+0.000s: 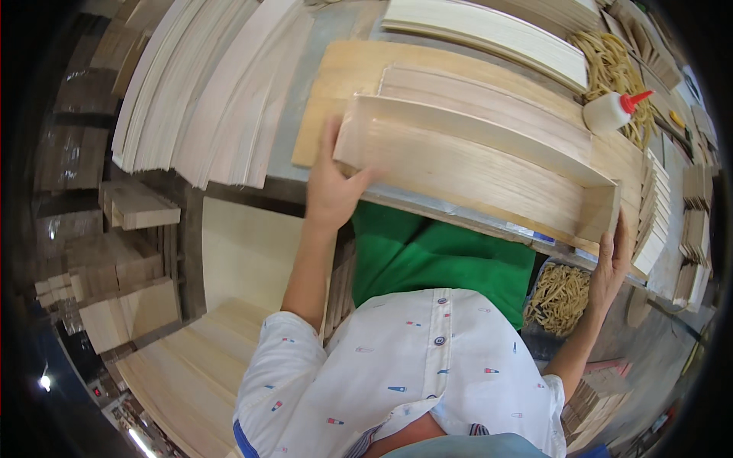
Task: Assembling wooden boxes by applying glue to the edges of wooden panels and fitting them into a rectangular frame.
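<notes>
A long, shallow wooden box frame of pale wood lies crosswise in front of me, with a long back wall and a short piece at each end. My left hand grips its left end, the fingers behind the end piece and the thumb, slightly blurred, at the front corner. Around the right end piece, my right hand is closed, fingers along the outer face. Beneath the frame is a flat tan board on the workbench. Just behind the frame lies a thin wooden panel.
A white glue bottle with a red cap lies by a heap of rubber bands. Stacked thin panels stand left, pale strips at the back, small wooden pieces right. A tub below holds more rubber bands.
</notes>
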A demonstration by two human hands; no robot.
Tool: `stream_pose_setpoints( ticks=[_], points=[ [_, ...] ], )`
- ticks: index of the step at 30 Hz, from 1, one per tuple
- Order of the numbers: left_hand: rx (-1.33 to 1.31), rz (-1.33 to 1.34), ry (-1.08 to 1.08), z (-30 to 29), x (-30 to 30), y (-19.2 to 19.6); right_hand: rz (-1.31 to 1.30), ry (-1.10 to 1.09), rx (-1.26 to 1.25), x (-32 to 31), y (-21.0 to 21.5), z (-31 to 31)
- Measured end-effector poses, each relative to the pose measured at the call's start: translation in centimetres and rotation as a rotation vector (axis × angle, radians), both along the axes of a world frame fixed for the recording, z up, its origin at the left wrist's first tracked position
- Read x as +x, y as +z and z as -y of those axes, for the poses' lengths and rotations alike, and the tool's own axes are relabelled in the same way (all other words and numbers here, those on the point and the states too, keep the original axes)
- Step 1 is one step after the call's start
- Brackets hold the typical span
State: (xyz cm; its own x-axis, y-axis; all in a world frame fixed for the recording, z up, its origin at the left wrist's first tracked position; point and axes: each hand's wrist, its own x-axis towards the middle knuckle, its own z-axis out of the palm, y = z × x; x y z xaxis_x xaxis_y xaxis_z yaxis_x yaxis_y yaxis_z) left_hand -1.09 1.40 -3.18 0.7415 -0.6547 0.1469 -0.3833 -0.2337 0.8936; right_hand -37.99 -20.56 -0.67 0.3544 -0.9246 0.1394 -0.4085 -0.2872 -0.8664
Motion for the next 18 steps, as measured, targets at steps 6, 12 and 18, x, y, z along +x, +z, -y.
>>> stream_pose_setpoints(
  ticks=[6, 12, 18],
  points=[
    [0.038, 0.230, -0.273, 2.7, 4.8, 9.8, 0.239, -0.129, 0.047, -1.3, -0.1, 1.6],
    [0.489, 0.531, -0.753, 15.9, 6.1, 8.5, 0.298, -0.268, 0.047, -1.1, -2.9, 3.9],
    [0.821, 0.704, -0.937, 21.1, 4.2, 4.3, 0.380, -0.368, 0.058, -1.5, -6.8, 4.0]
  ],
)
